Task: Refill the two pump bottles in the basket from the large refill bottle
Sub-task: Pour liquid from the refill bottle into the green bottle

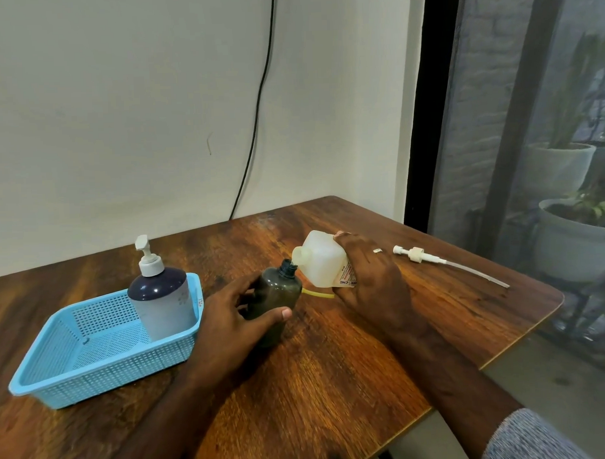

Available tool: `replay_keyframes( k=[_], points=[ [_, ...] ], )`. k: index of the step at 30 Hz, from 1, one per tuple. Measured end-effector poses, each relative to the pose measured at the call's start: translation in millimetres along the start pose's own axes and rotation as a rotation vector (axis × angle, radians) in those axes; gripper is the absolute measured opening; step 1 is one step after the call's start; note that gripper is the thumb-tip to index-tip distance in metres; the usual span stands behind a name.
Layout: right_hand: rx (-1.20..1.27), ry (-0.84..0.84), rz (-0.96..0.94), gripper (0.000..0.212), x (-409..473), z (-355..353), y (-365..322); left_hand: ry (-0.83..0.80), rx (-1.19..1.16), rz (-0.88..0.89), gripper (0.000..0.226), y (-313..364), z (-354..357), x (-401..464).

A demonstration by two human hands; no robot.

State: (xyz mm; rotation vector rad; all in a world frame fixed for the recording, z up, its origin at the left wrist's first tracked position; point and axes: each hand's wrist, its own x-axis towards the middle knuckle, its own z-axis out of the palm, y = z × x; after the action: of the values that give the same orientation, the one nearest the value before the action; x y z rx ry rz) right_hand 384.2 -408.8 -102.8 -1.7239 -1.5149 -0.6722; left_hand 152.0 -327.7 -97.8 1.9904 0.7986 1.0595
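Two-handed pour: left hand gripping dark bottle steady; right hand grasping tilted refill bottle, spout at neck; removed pump beyond right hand.

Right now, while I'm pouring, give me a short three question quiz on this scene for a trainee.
1. True or false: both pump bottles stand in the blue basket.
2. Which hand tilts the white refill bottle: A left, B right?
3. Fill in: the removed pump head lies on the ____.

Key:
1. False. Only the pump bottle with its pump on stands there; the left hand holds the dark open bottle on the table.
2. B, the right hand.
3. Table.
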Motion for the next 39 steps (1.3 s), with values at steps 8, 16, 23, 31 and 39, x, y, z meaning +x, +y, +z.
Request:
replay_keyframes(
  k=[8,16,23,31,39],
  points=[
    [-0.007,0.013,0.004,0.079,-0.3,-0.3,-0.6,-0.006,0.002,-0.018,0.075,-0.8,0.5,0.9],
    [0.004,0.024,-0.009,0.078,-0.8,0.3,1.2,-0.009,-0.021,-0.030,0.073,0.5,0.9,-1.1],
    [-0.002,0.032,-0.014,0.079,-1.5,0.6,0.3,-0.017,0.018,-0.006,0.076,2.4,-1.1,-2.0],
    [0.002,0.021,-0.008,0.080,-1.9,-0.3,-0.6,0.000,0.023,-0.011,0.079,1.8,-1.0,-1.9],
    [-0.006,0.037,-0.020,0.083,-1.2,-0.2,-0.1,-0.018,0.013,-0.008,0.083,0.2,-1.6,-1.3]
  ],
)
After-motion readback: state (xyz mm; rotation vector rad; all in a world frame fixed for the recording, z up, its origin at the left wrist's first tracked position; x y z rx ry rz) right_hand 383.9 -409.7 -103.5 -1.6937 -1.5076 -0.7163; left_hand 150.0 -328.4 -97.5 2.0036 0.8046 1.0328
